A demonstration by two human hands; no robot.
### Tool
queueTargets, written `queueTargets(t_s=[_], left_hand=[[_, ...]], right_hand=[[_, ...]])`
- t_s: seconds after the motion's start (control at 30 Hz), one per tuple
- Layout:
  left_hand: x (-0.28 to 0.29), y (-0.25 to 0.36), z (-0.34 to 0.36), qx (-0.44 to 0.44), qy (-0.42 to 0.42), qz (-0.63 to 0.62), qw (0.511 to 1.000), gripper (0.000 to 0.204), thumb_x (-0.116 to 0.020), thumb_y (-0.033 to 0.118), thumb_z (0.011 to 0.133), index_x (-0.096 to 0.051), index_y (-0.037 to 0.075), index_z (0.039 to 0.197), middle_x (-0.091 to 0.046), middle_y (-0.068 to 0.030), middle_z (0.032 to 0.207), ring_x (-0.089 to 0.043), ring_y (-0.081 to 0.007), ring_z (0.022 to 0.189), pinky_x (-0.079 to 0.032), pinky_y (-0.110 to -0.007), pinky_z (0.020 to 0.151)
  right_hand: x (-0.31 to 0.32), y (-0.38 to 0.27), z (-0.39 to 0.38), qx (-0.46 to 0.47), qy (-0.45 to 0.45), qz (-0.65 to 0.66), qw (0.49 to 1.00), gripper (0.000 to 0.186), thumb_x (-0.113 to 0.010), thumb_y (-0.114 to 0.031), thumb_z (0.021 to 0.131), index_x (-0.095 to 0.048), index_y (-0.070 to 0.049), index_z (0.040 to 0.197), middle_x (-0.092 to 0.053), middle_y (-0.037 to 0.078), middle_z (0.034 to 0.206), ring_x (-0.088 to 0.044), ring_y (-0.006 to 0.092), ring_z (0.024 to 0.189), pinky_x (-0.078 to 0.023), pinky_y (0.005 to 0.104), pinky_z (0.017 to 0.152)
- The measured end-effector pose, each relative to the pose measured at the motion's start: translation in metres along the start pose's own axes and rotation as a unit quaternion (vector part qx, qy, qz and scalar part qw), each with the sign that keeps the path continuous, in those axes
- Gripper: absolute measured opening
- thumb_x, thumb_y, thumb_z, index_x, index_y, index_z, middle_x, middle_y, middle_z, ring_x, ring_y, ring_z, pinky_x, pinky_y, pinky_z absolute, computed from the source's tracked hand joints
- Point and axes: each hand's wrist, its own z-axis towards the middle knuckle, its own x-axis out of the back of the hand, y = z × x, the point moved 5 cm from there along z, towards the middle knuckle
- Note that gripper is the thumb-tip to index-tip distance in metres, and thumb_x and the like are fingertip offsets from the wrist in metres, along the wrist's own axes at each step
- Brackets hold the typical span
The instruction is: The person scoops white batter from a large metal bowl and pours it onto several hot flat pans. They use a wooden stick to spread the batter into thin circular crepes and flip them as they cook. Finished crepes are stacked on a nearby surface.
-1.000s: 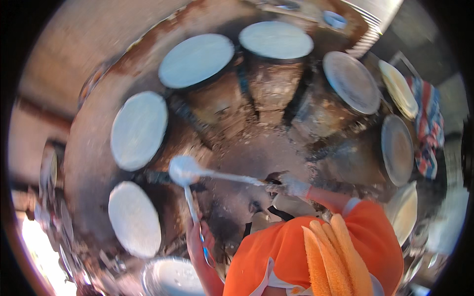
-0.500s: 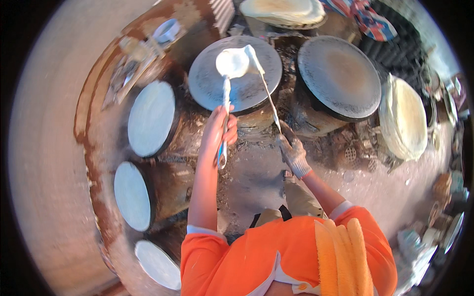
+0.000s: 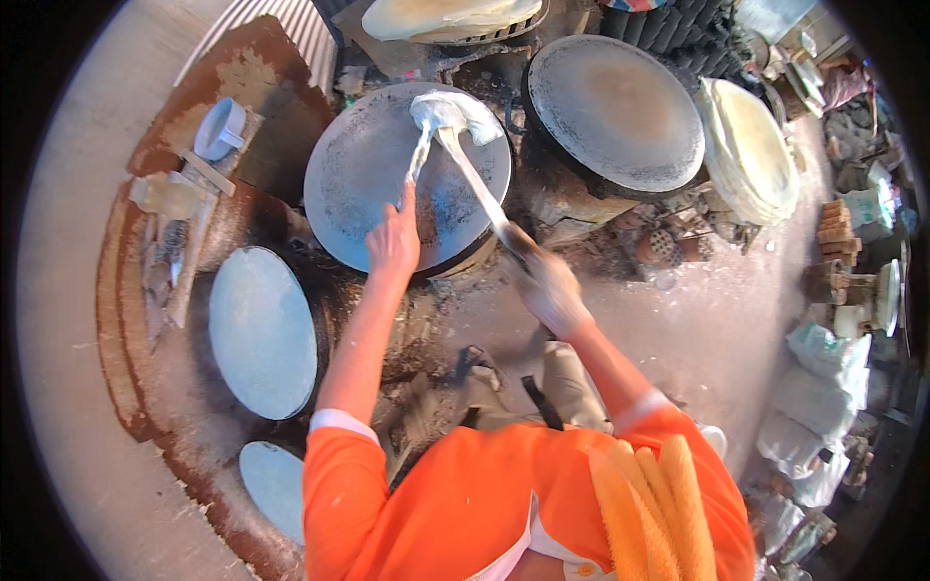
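Note:
My bare left hand (image 3: pixel 392 237) is closed round the handle of a batter-coated ladle (image 3: pixel 422 153), one finger lying along it. The ladle's head is over the far round griddle (image 3: pixel 354 184). My gloved right hand (image 3: pixel 547 290), smeared by motion, grips the long stick of a spreader (image 3: pixel 475 184). The spreader's end meets the ladle's head in a mass of white batter (image 3: pixel 455 111), which hides where the two tools touch. Whether the batter rests on the griddle or hangs just above it, I cannot tell.
Another dark-rimmed griddle (image 3: pixel 620 116) stands to the right, beside a stack of thin flatbreads (image 3: pixel 751 150). More flatbreads (image 3: pixel 450 17) lie at the back. Pale round griddles (image 3: pixel 263 334) line the left. A white cup (image 3: pixel 221 129) sits on the ledge. Perforated briquettes (image 3: pixel 659 247) lie on the floor.
The spreader's end has swung left against the ladle's head, and its stick now slants beside the ladle's handle. The view has shifted, so the griddles sit further left and lower.

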Motion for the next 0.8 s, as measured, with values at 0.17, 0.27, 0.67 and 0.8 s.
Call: queueTargets(t_s=[0.17,0.27,0.67,0.8], left_hand=[[0.039,0.028,0.031,-0.055,-0.004,-0.097,0.994,0.047,-0.034,0.008,0.087,-0.033,0.016,0.134,-0.057,-0.0223,0.097,-0.060,-0.0379,0.084,-0.048,-0.048,0.070],[0.032,0.008,0.044,0.021,-0.031,-0.093,0.995,0.047,-0.037,0.012,0.090,-0.032,0.020,0.136,-0.058,-0.0201,0.097,-0.060,-0.0350,0.087,-0.048,-0.045,0.074],[0.052,-0.086,-0.007,0.062,0.014,-0.061,0.996,0.048,-0.042,0.009,0.087,-0.032,0.015,0.134,-0.057,-0.0222,0.093,-0.058,-0.0397,0.083,-0.047,-0.046,0.072],[0.058,-0.111,-0.066,0.138,0.084,-0.162,0.973,0.050,-0.050,0.010,0.085,-0.037,0.014,0.133,-0.058,-0.0232,0.082,-0.058,-0.0389,0.076,-0.046,-0.046,0.065]], right_hand=[[-0.053,0.102,-0.018,-0.030,0.218,0.346,0.912,0.031,-0.049,-0.020,0.089,-0.052,-0.007,0.118,-0.061,0.004,0.086,-0.057,0.0177,0.070,-0.047,0.0296,0.062],[-0.100,0.094,0.023,-0.056,0.146,0.495,0.855,0.027,-0.051,-0.024,0.089,-0.056,-0.017,0.115,-0.058,0.001,0.074,-0.051,0.0134,0.055,-0.042,0.0281,0.049],[-0.057,-0.001,0.059,-0.065,0.144,0.059,0.986,0.037,-0.046,-0.035,0.089,-0.047,-0.028,0.125,-0.062,0.014,0.099,-0.061,0.0314,0.089,-0.048,0.0415,0.075],[-0.051,-0.039,0.093,-0.053,0.060,-0.115,0.990,0.051,-0.042,-0.042,0.087,-0.027,-0.031,0.135,-0.060,0.021,0.102,-0.059,0.0383,0.092,-0.047,0.0460,0.075]])
